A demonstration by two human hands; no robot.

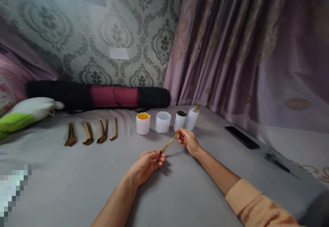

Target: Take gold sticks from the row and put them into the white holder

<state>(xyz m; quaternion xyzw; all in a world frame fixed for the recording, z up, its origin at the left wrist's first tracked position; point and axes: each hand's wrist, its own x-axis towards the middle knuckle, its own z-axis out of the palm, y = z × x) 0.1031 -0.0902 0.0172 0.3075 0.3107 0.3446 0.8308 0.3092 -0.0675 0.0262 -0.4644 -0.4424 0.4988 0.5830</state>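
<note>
A thin, gold-coloured strip (169, 143) stretches slantwise between my two hands, above the grey sheet. My left hand (147, 165) pinches its lower, darker end between thumb and fingers. The upper end sits in the closed fingertips of my right hand (188, 140), which partly hide it. Just beyond the right hand stand a white-wrapped can with a dark rim (180, 121) and a white-wrapped jar (192, 120) with thin brown sticks poking out. Left of them are a white tub (162, 122) and a white-wrapped cup (143, 126) with orange-yellow contents.
Bundles of bent gold-brown strips (70, 134) lie at left, with a single bent strip (114, 129) beside them. At right lie a black phone (241, 137) and a dark pointed tool (279, 162). A black-and-maroon roll (113, 96) lines the wall near a white-green plush (31, 112).
</note>
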